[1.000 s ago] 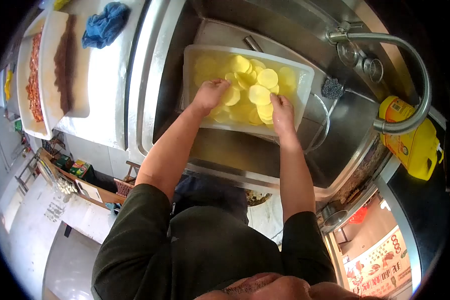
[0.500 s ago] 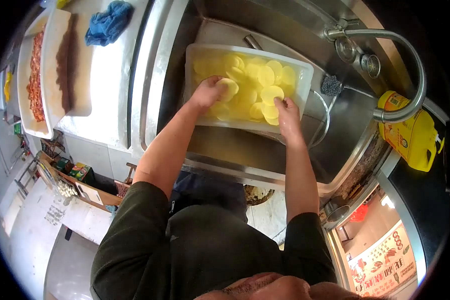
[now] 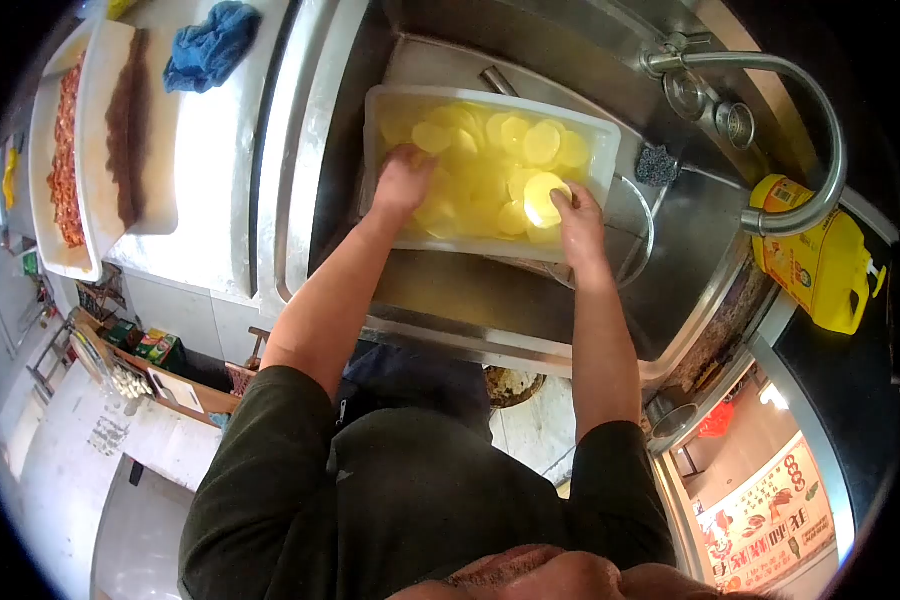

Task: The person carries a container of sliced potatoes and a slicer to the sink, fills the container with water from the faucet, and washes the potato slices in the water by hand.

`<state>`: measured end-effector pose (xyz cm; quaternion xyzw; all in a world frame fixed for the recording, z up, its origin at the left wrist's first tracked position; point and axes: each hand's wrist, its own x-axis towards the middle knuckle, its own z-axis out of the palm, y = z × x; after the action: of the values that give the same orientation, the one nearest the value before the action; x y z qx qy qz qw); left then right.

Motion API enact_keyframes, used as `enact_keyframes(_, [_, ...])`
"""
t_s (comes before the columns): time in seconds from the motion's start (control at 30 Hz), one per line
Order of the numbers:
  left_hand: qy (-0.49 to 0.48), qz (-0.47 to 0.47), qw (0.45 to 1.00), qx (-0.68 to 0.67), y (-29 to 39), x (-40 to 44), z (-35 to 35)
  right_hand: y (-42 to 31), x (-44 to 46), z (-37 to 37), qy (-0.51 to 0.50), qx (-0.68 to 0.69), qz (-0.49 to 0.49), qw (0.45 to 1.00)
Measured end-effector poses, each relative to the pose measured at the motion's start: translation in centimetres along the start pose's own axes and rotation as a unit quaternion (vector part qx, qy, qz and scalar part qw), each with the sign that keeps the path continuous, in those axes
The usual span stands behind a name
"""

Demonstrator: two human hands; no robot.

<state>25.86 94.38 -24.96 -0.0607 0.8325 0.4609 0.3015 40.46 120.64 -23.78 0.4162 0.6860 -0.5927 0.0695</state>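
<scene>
A white plastic tub [image 3: 490, 247] stands in the metal sink, holding yellowish water and many thin round potato slices [image 3: 542, 143]. At the tub's right side, my right hand [image 3: 582, 222] pinches a pale potato slice [image 3: 543, 200] between thumb and fingers, just over the water. My left hand [image 3: 404, 182] reaches over the tub's left part, back of the hand up. Its fingertips point down among the slices and are hidden, so its grip does not show. One slice [image 3: 432, 138] lies right beside those fingers.
A curved metal faucet [image 3: 838, 130] arches over the sink's [image 3: 450, 290] right side. A dark scouring pad [image 3: 657, 166] lies by the tub. Right of the sink is a yellow jug [image 3: 820, 265]. On the left counter are a blue cloth [image 3: 210, 45] and a tray of red chopped food [image 3: 67, 160].
My left hand has lowered toward the water, and the slice it held up no longer shows in its fingers. My right hand still holds a slice, now tilted and brighter.
</scene>
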Motion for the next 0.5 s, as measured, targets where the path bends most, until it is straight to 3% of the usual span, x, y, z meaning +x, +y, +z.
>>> enact_keyframes(0.1, [0.057,0.077,0.988,0.118,-4.1,0.1,1.0,2.2,-0.3,-0.5,0.047,-0.146,0.048,0.987])
enact_keyframes(0.13, [0.060,0.094,0.981,0.157,-3.9,-0.4,0.8,-1.5,-2.2,-0.4,-0.003,-0.285,0.069,0.956])
enact_keyframes(0.27, [-0.105,-0.152,0.972,0.143,-1.7,-2.4,0.9,0.6,-2.2,0.9,-0.065,-0.308,0.162,0.935])
enact_keyframes(0.37, [-0.203,-0.222,0.948,0.102,-4.7,-0.7,2.0,3.4,-0.7,3.8,0.032,-0.333,0.131,0.933])
enact_keyframes(0.43, [-0.249,-0.234,0.934,0.106,-6.0,-0.6,2.7,2.2,0.4,4.5,-0.021,-0.204,0.094,0.974])
enact_keyframes(0.5, [-0.259,-0.218,0.941,-0.017,-6.6,-0.1,3.3,2.2,0.9,5.4,-0.055,-0.063,0.086,0.993])
